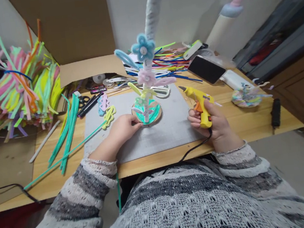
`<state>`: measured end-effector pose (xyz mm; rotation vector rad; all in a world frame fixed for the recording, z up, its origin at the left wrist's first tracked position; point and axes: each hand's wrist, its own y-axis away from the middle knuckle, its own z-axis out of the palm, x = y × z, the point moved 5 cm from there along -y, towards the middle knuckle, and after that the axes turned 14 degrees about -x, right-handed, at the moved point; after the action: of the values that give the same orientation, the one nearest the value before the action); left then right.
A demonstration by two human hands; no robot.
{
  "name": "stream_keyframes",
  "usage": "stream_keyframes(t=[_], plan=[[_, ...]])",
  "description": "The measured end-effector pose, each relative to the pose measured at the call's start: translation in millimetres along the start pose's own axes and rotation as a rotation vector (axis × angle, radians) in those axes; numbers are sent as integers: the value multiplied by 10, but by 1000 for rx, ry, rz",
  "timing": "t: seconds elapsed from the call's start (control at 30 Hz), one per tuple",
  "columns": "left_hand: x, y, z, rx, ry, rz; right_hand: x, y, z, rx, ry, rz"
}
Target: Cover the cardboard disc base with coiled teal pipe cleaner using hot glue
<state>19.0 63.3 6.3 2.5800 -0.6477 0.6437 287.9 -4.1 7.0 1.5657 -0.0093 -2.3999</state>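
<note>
My right hand (219,122) grips a yellow hot glue gun (204,111), its nozzle pointing up and left. My left hand (123,131) pinches at the near left edge of a round wooden base (157,120). A green pipe cleaner (119,195) hangs below the left wrist and seems to run under that hand to the fingertips. Green pipe cleaner (154,110) covers much of the base. From it rises a white wrapped stem (152,14) with a blue flower (143,47), a pink flower (146,77) and yellow pieces (146,94).
A grey mat (172,137) lies under the work. Left are loose green pipe cleaners (69,136), zigzag pieces (109,116), black pens (90,105) and a large pipe cleaner bundle (22,86). Right are a phone (207,68), a pastel fluffy piece (246,96) and a black-handled tool (275,114).
</note>
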Motion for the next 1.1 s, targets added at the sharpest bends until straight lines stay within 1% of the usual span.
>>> stream_keyframes(t=[0.1,0.17,0.23,0.27,0.33,0.4,0.5,0.57,0.67,0.77,0.83,0.93,1.03,1.1], plan=[[-28,-1,-27,42,-10,-42,29,11,12,14,73,-12],[-25,-7,-47,62,-20,-2,70,24,13,33,81,-5],[-5,-11,-73,93,-50,74,108,41,28,41,94,-1],[3,-11,-87,114,-71,102,122,49,45,32,110,-3],[6,-8,-107,147,-107,113,153,65,93,-4,175,4],[2,-5,-106,142,-110,87,190,82,131,-21,293,35],[11,12,-76,98,-86,55,245,99,154,-6,545,113],[26,31,-58,84,-90,39,252,92,183,-18,718,134],[53,53,-37,70,-112,24,197,57,252,-24,946,97],[65,58,-15,54,-97,-1,115,7,317,6,1096,76],[66,52,8,44,-49,-3,63,-22,357,13,1149,51],[91,46,54,46,62,58,16,-34,399,-1,1188,13],[145,62,121,59,151,116,21,5,409,-21,1196,8],[200,90,187,53,162,129,26,60,395,-14,1193,-16]])
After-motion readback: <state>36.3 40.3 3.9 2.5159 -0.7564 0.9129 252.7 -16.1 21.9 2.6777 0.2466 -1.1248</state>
